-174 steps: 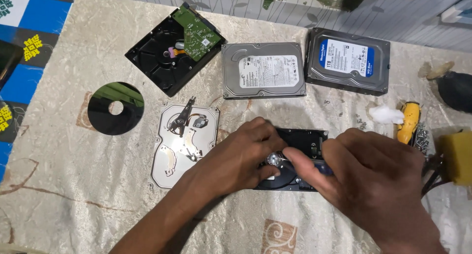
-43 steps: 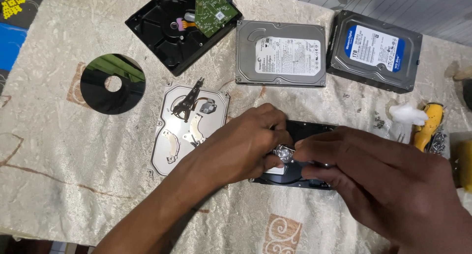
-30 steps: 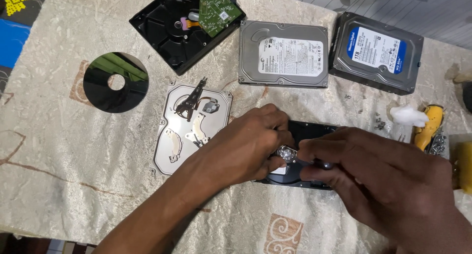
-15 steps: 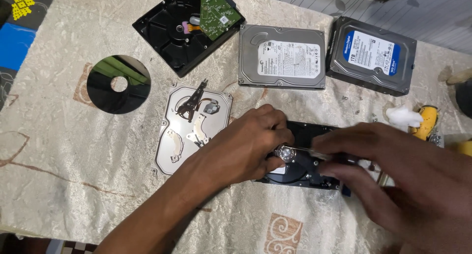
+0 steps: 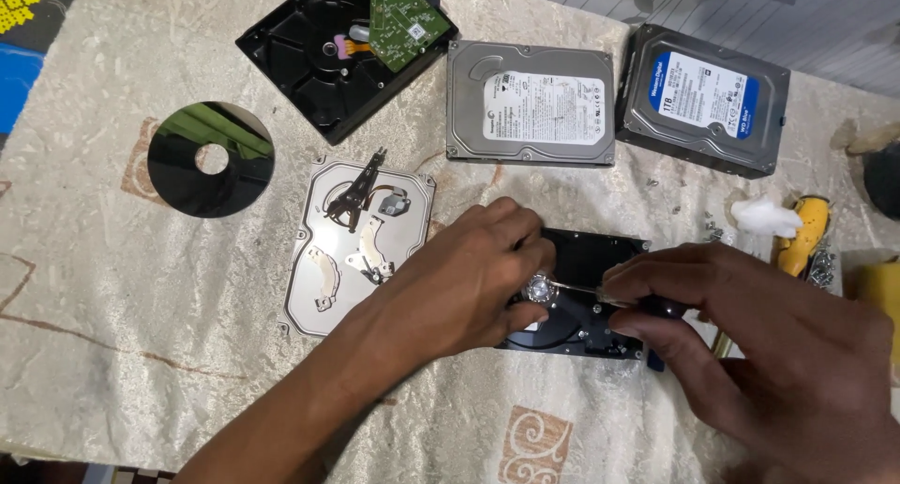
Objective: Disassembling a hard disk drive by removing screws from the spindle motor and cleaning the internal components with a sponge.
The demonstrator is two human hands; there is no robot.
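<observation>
Since the frame half a second back, the right hand (image 5: 778, 353) has drawn a little lower and rightward, so the thin shaft of the screwdriver (image 5: 586, 288) now shows plainly between the two hands, its tip at the shiny spindle hub (image 5: 541, 288). Earlier both hands lay bunched over the drive and hid that point. To my eye the tool is now seated on the hub's fastener and the loosening is in hand, not finished.

Head view: the opened black hard drive (image 5: 600, 292) lies on the cloth-covered bench (image 5: 141, 353), just in front of the person. The left hand (image 5: 459, 287) rests on the drive's left part, fingers curled down beside the hub; its grip seems to press on the drive, though whether it pinches anything I cannot tell. The right hand's grip is closed around the screwdriver handle.

Just left lies a silver cover plate (image 5: 361, 245) carrying loose bright parts. Farther left is a mirror-like platter disc (image 5: 211, 159). Beyond stand another stripped black casing (image 5: 342, 53) with a green circuit board, a silver drive (image 5: 530, 104), and a blue-labelled drive (image 5: 703, 100). Loose screws (image 5: 712, 229) sit near a white wad (image 5: 764, 215).
</observation>
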